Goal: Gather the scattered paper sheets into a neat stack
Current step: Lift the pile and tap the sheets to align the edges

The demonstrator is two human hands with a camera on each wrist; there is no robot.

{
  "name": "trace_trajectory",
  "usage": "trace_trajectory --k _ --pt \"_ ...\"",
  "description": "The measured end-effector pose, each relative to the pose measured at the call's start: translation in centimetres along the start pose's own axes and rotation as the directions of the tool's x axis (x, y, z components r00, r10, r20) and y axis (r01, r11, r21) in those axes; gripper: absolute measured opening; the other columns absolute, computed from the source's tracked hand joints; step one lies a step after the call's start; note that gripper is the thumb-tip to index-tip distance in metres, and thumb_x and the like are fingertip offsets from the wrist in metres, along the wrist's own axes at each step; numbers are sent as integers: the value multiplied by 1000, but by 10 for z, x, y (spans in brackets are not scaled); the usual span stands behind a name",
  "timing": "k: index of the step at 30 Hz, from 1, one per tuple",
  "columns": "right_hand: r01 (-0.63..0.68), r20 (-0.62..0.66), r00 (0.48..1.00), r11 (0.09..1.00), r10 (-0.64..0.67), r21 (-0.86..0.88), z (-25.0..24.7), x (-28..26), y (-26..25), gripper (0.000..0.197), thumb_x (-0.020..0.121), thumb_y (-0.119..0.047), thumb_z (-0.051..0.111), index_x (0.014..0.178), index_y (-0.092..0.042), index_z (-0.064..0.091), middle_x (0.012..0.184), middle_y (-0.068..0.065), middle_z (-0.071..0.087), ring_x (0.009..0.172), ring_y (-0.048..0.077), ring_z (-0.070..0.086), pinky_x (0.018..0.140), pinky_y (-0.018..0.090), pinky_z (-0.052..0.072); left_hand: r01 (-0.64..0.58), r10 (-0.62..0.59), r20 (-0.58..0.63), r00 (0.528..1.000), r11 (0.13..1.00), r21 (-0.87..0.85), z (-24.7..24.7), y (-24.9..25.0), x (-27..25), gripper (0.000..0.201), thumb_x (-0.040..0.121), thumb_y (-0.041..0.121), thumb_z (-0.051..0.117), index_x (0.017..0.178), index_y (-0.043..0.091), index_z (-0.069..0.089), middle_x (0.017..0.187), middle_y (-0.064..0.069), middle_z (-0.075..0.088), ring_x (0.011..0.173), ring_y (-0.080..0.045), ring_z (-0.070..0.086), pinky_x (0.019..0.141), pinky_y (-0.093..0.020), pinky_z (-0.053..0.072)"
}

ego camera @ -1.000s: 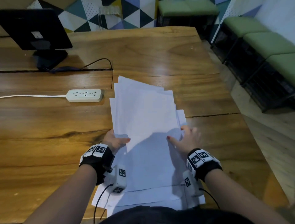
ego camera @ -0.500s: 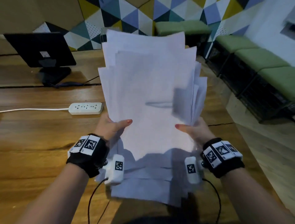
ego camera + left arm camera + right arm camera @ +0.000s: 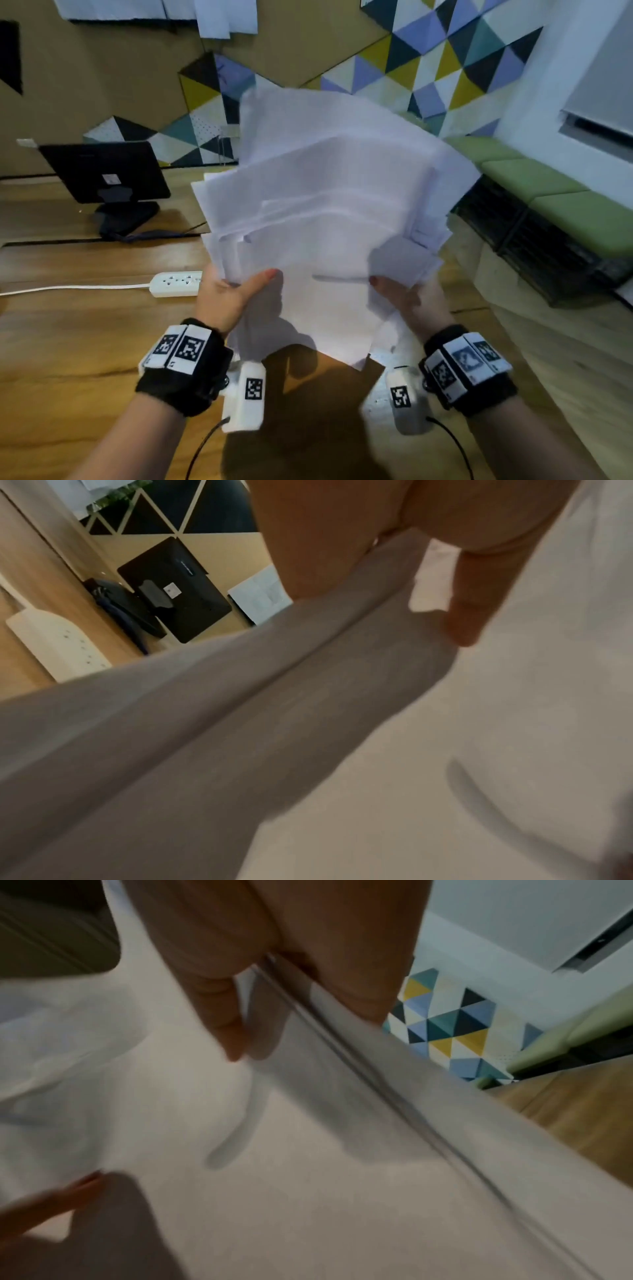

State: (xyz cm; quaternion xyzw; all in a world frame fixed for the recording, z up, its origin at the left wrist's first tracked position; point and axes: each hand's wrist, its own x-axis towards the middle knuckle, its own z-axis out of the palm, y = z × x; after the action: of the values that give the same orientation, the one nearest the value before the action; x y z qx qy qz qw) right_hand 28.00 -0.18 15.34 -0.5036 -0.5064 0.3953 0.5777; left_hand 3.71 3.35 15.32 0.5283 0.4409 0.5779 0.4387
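Sheets lifted higher off table, left hand and right hand pinching them, no legible writing.

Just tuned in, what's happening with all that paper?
A person holds a bundle of white paper sheets up off the wooden table, the left hand gripping its lower left edge and the right hand its lower right edge. The sheets are gathered but not squared: corners and edges fan out unevenly. A white power strip and a black monitor sit on the table to the left.
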Motion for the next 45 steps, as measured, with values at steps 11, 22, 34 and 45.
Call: trace_trajectory --k 11,22,34,45 --pt "-71 -12 997 997 70 -21 4 -5 12 25 71 5 70 73 -18 62 57 -11 66 62 5 62 57 20 50 4 -4 8 1000 996 93 -7 -4 -9 31 66 0 77 78 25 63 62 26 70 64 8 67 56 -8 50" --pt "4 -116 993 996 7 93 -7 -6 -1 35 64 1 78 86 -22 62 78 -3 69 76 19 64 64 37 57 -11 11 35 999 1000 -2 -8 7 -5 40 64 -1 75 101 11 64 84 8 75 85 -4 69 67 -13 53" --pt "-26 -91 995 999 30 42 9 -12 9 22 68 -9 73 82 -16 60 68 -5 63 61 5 60 54 21 51 4 -4 4 1000 999 53 7 -3 -12 31 69 8 77 96 16 64 91 -1 70 92 -18 69 65 -16 55" --pt "255 -279 929 967 -241 14 9 -15 -10 91 68 -20 73 139 -25 17 112 5 54 89 6 65 68 23 57 -208 214 -94 972 975 77 12 13 -15 77 62 15 82 125 15 38 112 10 57 107 -4 58 82 -15 52"
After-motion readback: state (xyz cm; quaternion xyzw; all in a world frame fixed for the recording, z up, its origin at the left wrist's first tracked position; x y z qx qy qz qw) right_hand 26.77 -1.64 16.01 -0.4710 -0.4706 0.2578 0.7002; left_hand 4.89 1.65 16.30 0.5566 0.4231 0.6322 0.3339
